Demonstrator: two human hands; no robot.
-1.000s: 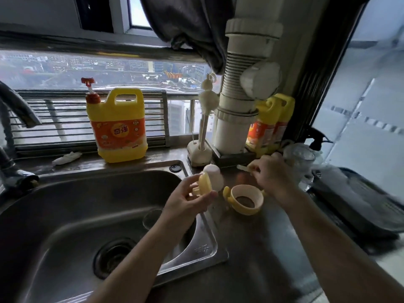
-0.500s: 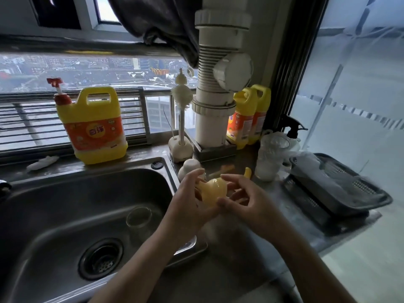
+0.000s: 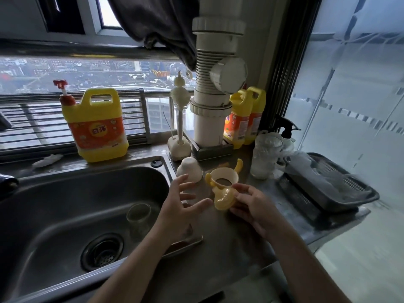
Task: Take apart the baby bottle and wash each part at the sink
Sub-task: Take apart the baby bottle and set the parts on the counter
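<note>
Where the head view looks down, a steel worktop (image 3: pixel 229 248) is seen beside a steel sink (image 3: pixel 54 193), both set below a window through which city buildings show. A dark cloth (image 3: pixel 157 22) is hung above, a wide white pipe (image 3: pixel 214 95) is stood at the back, and a frosted glass panel closes the right side.

Behind the sink a yellow detergent jug (image 3: pixel 98 127) with a red pump is stood. Its orange label carries two white characters that cannot be read with certainty. Two more yellow jugs (image 3: pixel 244 119) are tucked beside the pipe, their print too small to be read. A bottle brush (image 3: pixel 179 119) is stood upright in a white stand between the jug and the pipe.

In the basin a clear glass bottle (image 3: pixel 138 215) is stood mouth up near the drain (image 3: pixel 101 251); what it contains cannot be told. On the worktop a white cap (image 3: pixel 189 170) is set mouth down, just beside a yellow ring (image 3: pixel 225 177) with handles. A clear jar (image 3: pixel 265 156) is stood to their right, near a spray bottle (image 3: pixel 287 132) and a dark draining basket (image 3: pixel 360 193) in which something clear and crumpled is laid.

The left hand (image 3: pixel 181 206) is held open over the sink's right rim, fingers spread, with nothing in it. The yellow teat (image 3: pixel 224 199) is gripped by the right hand (image 3: pixel 251 204), just in front of the ring and above the worktop.
</note>
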